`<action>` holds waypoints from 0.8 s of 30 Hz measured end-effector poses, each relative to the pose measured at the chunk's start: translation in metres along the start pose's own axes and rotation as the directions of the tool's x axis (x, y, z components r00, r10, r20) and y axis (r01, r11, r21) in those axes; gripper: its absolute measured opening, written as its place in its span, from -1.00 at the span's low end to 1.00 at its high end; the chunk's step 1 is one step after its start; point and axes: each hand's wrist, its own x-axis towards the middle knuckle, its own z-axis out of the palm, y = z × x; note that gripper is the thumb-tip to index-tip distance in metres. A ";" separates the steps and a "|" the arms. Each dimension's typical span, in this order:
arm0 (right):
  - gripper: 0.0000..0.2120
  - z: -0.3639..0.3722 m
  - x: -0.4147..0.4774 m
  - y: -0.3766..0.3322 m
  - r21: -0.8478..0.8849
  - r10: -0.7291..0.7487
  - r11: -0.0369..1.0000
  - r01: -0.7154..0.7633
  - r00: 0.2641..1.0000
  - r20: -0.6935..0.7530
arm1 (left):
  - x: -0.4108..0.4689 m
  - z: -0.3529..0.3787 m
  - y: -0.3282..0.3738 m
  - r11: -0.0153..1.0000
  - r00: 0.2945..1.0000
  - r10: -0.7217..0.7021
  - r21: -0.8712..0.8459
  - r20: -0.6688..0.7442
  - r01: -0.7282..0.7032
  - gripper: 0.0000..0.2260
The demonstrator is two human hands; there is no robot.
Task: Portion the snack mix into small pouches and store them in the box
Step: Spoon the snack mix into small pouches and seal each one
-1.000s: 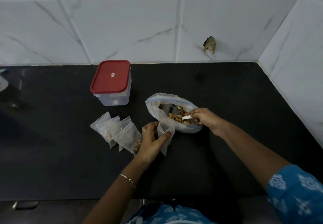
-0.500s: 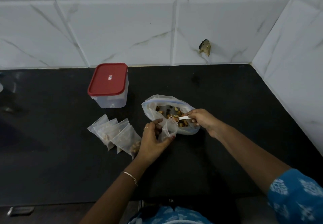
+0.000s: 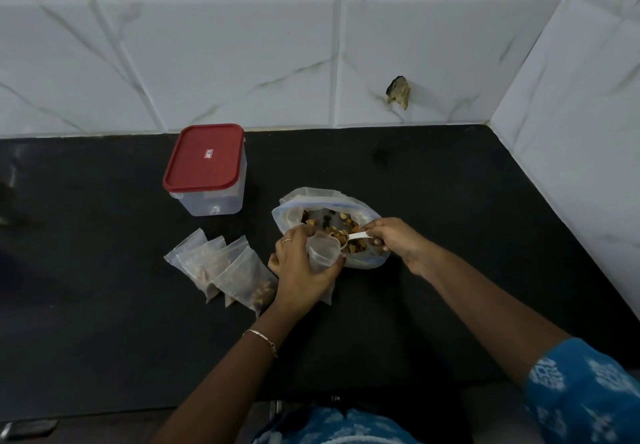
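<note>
A large clear zip bag (image 3: 362,260) of snack mix lies open on the black counter (image 3: 450,235). My left hand (image 3: 301,270) holds a small clear pouch (image 3: 323,251) upright with its mouth open, right beside the big bag. My right hand (image 3: 394,239) pinches the handle of a white spoon (image 3: 353,235) loaded with snack mix, its bowl at the pouch's mouth. Several filled small pouches (image 3: 225,267) lie overlapping to the left of my left hand. The clear box with a red lid (image 3: 206,166) stands closed behind them.
White marble-look tiles form the back wall and the right side wall (image 3: 571,131), meeting the counter in a corner. A broken hole (image 3: 398,91) marks the back wall. The counter's front edge runs below my forearms.
My right hand lifted the spoon out of the snack mix and brought it left to the pouch's mouth. My left hand raised the pouch closer to the big bag.
</note>
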 end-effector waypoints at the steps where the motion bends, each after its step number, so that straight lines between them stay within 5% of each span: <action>1: -0.78 -0.001 0.000 0.000 0.003 -0.001 1.000 0.001 1.000 -0.003 | -0.001 -0.003 0.001 0.999 1.000 -0.011 -0.051 0.001 0.011 -0.52; 6: -0.78 -0.007 -0.003 -0.004 0.033 -0.020 0.999 0.020 1.000 -0.022 | -0.003 -0.010 -0.004 0.991 0.998 -0.060 -0.122 0.027 0.063 -0.53; 11: -0.78 -0.016 -0.008 -0.011 0.057 -0.030 0.998 0.029 1.000 0.006 | 0.006 -0.013 -0.005 0.996 0.996 -0.083 -0.017 0.038 0.084 -0.44; 18: -0.76 -0.024 -0.022 -0.032 0.017 -0.114 0.993 0.114 0.993 0.012 | 0.023 -0.005 0.004 0.984 0.994 -0.110 0.144 0.016 0.106 -0.52; 24: -0.77 -0.019 -0.035 -0.051 -0.016 -0.155 0.988 0.156 0.987 0.039 | 0.034 -0.003 0.021 0.998 0.999 -0.020 0.066 -0.038 0.023 -0.64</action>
